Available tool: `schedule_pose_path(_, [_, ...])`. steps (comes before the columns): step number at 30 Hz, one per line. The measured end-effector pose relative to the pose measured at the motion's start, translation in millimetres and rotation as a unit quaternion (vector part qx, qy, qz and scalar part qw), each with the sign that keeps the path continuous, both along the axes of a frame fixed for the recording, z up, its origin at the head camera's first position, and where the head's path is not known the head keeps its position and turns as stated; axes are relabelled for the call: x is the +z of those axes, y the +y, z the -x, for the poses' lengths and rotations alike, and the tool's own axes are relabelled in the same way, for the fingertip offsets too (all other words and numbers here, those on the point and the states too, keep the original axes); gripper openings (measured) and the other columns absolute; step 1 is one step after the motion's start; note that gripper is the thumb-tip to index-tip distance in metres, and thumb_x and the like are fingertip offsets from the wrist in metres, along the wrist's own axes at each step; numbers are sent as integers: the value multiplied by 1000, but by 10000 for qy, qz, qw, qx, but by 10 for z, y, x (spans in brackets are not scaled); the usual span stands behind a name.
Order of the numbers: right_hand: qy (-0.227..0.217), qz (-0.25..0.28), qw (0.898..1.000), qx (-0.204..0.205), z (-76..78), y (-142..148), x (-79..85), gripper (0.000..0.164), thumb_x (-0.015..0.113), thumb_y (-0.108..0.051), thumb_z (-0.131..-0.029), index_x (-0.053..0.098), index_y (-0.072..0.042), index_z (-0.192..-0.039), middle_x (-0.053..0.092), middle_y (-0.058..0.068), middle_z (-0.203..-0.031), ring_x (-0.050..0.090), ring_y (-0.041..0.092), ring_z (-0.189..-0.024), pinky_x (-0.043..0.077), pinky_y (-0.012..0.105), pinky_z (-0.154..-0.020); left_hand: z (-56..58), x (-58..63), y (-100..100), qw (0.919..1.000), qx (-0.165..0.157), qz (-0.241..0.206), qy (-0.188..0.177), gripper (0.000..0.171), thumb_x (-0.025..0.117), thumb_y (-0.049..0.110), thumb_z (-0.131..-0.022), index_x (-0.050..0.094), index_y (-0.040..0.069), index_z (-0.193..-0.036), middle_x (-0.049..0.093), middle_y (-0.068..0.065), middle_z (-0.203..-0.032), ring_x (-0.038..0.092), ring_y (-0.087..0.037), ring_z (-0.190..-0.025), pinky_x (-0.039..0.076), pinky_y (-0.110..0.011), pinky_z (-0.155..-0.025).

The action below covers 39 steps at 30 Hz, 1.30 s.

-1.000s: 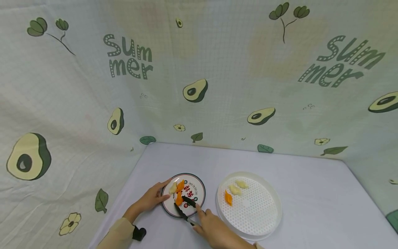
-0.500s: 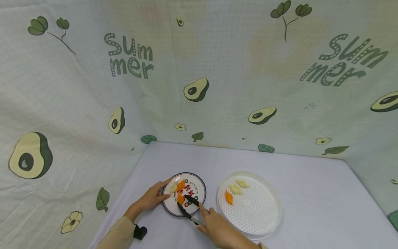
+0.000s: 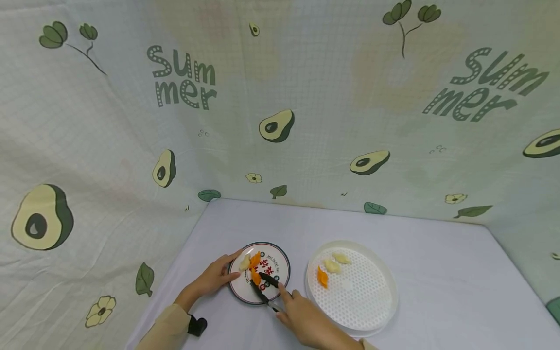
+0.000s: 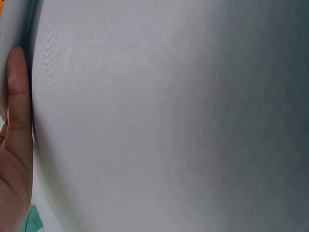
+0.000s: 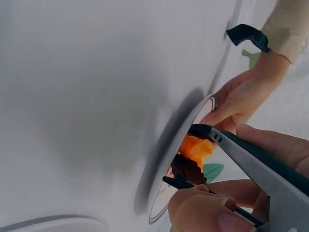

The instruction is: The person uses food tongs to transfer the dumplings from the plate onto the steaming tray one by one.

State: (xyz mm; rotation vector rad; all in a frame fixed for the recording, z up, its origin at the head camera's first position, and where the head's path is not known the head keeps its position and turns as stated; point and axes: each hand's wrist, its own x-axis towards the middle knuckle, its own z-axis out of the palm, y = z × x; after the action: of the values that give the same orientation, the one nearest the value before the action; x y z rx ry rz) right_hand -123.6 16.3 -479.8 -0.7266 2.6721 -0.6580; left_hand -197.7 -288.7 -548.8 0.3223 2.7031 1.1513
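Observation:
My left hand (image 3: 213,277) holds the left rim of a round white plate (image 3: 238,290) with dark and red edge lines. In the left wrist view one finger (image 4: 19,106) lies straight along the plate's edge. My right hand (image 3: 304,316) grips metal tongs with black tips (image 3: 269,279). Those tips stand on either side of an orange dumpling-like piece (image 3: 255,276), also seen in the right wrist view (image 5: 195,149); whether they squeeze it, I cannot tell. Another orange piece (image 3: 255,259) and a cream piece (image 3: 244,263) lie on the plate's left half.
Right of the plate stands a round white perforated tray (image 3: 363,291). Near its upper left lie an orange piece (image 3: 322,277) and two cream pieces (image 3: 332,266). A white cloth (image 3: 446,282) covers the table; a printed curtain (image 3: 323,97) hangs behind.
The tongs' tips have shifted slightly right and up, and the orange piece between them sits a little further right. My left hand stays on the plate's rim.

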Motion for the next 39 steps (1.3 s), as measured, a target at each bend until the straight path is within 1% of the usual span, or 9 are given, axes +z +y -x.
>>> schedule_pose_path(9, [216, -50, 9997, 93, 16, -7, -10, 65, 64, -36, -97, 45, 1, -147, 60, 18, -91, 47, 10, -59, 45, 25, -50, -8, 18, 14, 9999, 25, 9, -98, 69, 70, 28, -94, 39, 16, -155, 45, -3, -90, 44, -14, -70, 37, -26, -60])
schedule_pose_path(14, [152, -45, 9998, 107, 22, 3, 16, 65, 64, -37, -97, 45, -2, -148, 61, 18, -92, 48, 10, -60, 46, 25, -52, 0, 17, 7, 10000, 0, -10, -46, 69, 70, 27, -95, 39, 16, -155, 46, -2, -93, 44, -14, -70, 37, -26, -60])
schedule_pose_path(18, [50, 86, 9998, 150, 21, 57, 76, 64, 63, -37, -97, 46, -4, -149, 62, 17, -96, 50, 10, -64, 48, 28, -55, -3, 16, 0, 10000, -41, -25, -3, 69, 70, 28, -95, 39, 15, -155, 46, -2, -91, 44, -13, -69, 37, -25, -59])
schedule_pose_path(23, [97, 372, 9988, 318, -5, 206, 177, 64, 61, -40, -98, 45, -5, -149, 61, 13, -100, 50, 10, -70, 49, 30, -61, -27, 18, -1, 10000, -10, -36, -2, 69, 70, 27, -94, 39, 14, -154, 45, -3, -90, 43, -13, -69, 37, -25, -59])
schedule_pose_path(29, [58, 507, 9971, 559, -22, 461, 277, 70, 55, -50, -98, 41, -8, -152, 62, 15, -111, 60, 16, -86, 54, 38, -74, -28, 17, 19, 9999, 59, 32, -95, 68, 70, 27, -95, 39, 17, -155, 47, -3, -95, 44, -15, -71, 37, -26, -60])
schedule_pose_path(30, [48, 536, 9968, 586, -23, 505, 287, 70, 54, -51, -98, 40, -9, -153, 62, 14, -111, 60, 15, -86, 54, 38, -75, -24, 15, 20, 9999, 59, 35, -92, 68, 70, 27, -95, 39, 17, -155, 47, -3, -96, 44, -15, -72, 37, -26, -60])
schedule_pose_path(34, [-35, 738, 9953, 631, -22, 677, 304, 73, 51, -55, -98, 40, -8, -153, 60, 7, -103, 54, 8, -80, 52, 34, -72, -14, 4, 18, 9999, 71, 23, -101, 69, 70, 28, -94, 39, 18, -155, 49, -3, -100, 45, -16, -71, 38, -26, -60])
schedule_pose_path(37, [-236, 798, 9953, 492, -48, 801, 345, 75, 51, -58, -97, 40, -10, -153, 62, 14, -115, 62, 20, -95, 53, 43, -80, -16, 5, 19, 9999, 82, 12, -104, 69, 70, 28, -94, 38, 18, -155, 50, -4, -102, 45, -15, -71, 39, -26, -60])
schedule_pose_path(39, [-235, 836, 9951, 477, -67, 894, 362, 74, 51, -57, -98, 39, -9, -154, 61, 15, -116, 62, 27, -100, 52, 48, -83, -15, 9, 20, 9999, 69, 3, -101, 69, 70, 27, -95, 38, 18, -155, 50, -4, -103, 45, -15, -71, 39, -26, -59])
